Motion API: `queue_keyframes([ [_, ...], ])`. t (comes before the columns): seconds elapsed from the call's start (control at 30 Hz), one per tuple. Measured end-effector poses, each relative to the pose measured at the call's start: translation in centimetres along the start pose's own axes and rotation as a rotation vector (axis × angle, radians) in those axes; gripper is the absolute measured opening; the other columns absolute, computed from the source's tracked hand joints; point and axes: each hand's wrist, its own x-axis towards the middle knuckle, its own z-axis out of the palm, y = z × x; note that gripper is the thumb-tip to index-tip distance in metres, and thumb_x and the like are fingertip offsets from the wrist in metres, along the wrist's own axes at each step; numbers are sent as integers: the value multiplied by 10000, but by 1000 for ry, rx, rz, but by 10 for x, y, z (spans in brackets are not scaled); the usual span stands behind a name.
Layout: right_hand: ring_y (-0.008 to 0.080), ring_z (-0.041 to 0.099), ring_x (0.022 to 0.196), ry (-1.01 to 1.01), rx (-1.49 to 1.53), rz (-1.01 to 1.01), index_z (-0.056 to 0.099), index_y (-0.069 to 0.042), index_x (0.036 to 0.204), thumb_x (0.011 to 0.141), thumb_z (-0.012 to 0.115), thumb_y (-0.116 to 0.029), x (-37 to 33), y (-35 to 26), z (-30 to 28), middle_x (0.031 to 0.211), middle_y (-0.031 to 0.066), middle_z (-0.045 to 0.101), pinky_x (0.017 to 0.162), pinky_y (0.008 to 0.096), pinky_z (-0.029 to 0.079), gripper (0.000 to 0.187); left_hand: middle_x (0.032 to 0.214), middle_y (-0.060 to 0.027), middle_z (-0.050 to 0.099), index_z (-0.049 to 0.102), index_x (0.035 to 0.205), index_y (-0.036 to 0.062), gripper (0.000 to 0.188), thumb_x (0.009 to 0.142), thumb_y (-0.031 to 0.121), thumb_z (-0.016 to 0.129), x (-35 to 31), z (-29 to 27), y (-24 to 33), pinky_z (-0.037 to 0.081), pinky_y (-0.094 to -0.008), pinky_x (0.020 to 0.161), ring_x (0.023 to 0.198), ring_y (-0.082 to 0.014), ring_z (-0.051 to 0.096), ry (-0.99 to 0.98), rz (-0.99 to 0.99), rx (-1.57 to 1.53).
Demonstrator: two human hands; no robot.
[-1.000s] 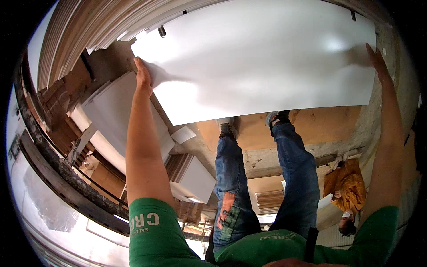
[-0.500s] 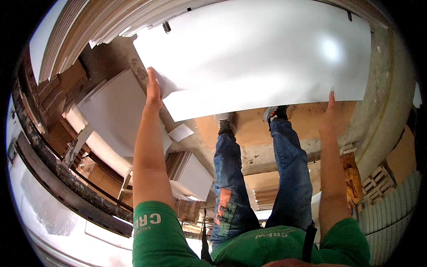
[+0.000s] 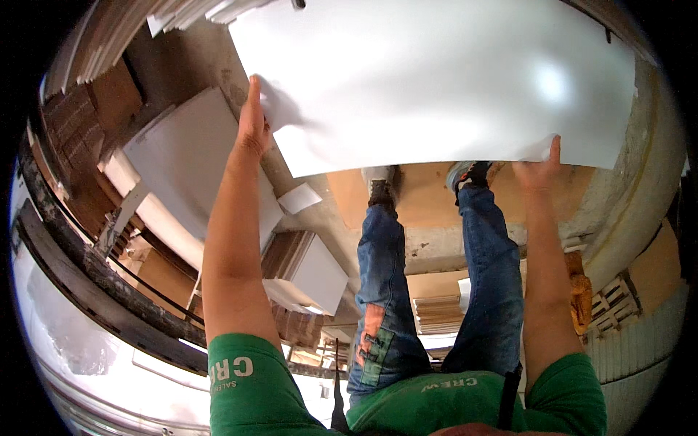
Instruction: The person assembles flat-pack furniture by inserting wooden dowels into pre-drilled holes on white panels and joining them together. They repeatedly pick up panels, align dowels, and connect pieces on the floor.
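A large glossy white sheet (image 3: 422,87) spans the top of the view, its far edge cut off by the frame. My left hand (image 3: 254,120) holds its left edge, thumb along the upper face and the other fingers mostly hidden beneath. At the near edge, toward the right corner, my right hand (image 3: 542,168) grips the sheet with the thumb on top; the fingers below are partly hidden. Two small dark marks or slots lie toward the sheet's far side. Behind the near edge, my shoes stand on a flat brown sheet (image 3: 349,200) on the floor.
Stacked boards (image 3: 109,43) rise at the far left. Below them lies a pile of white sheets (image 3: 196,163), beside a dark metal rail (image 3: 109,280). A smaller stack of white-topped boards (image 3: 313,272) sits near my left leg. A wooden pallet (image 3: 616,301) is at the right.
The white sheet has shifted away from me and slightly right, with more of its far side out of frame. Both hands have moved with it, still gripping.
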Motion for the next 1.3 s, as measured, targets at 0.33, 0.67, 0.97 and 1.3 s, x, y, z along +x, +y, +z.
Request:
queue_keyframes([
  [0.33,272,372,1161,66,-227,53,378,-129,1251,835,459,-492,29,-2,-32,1247,80,422,994,461,275,558,1365,-277,159,96,1349,-32,955,771,668,396,-8,33,10,217,-485,1010,1254,-382,223,-76,132,21],
  [0.67,322,215,1267,209,-332,237,147,-1,1344,748,497,-624,-10,-14,-47,1379,172,202,1034,440,206,931,1438,-132,55,59,1386,100,942,738,734,314,-72,3,-97,81,-512,1035,1312,-344,79,311,-169,-222],
  [0.97,312,340,1214,-8,-574,329,204,23,1323,796,412,-615,-71,1,-91,1331,184,314,1007,422,268,853,1416,-141,103,67,1374,69,813,814,649,174,-95,66,-100,152,-484,1042,1296,-323,133,42,-62,-1262],
  [1.3,151,527,822,-151,-2143,75,583,-56,1069,872,422,-456,-155,-42,-144,880,91,590,712,293,428,474,1150,-183,485,317,1247,-95,903,778,675,360,-199,-45,-168,331,-372,933,1037,-273,485,50,-157,-265],
])
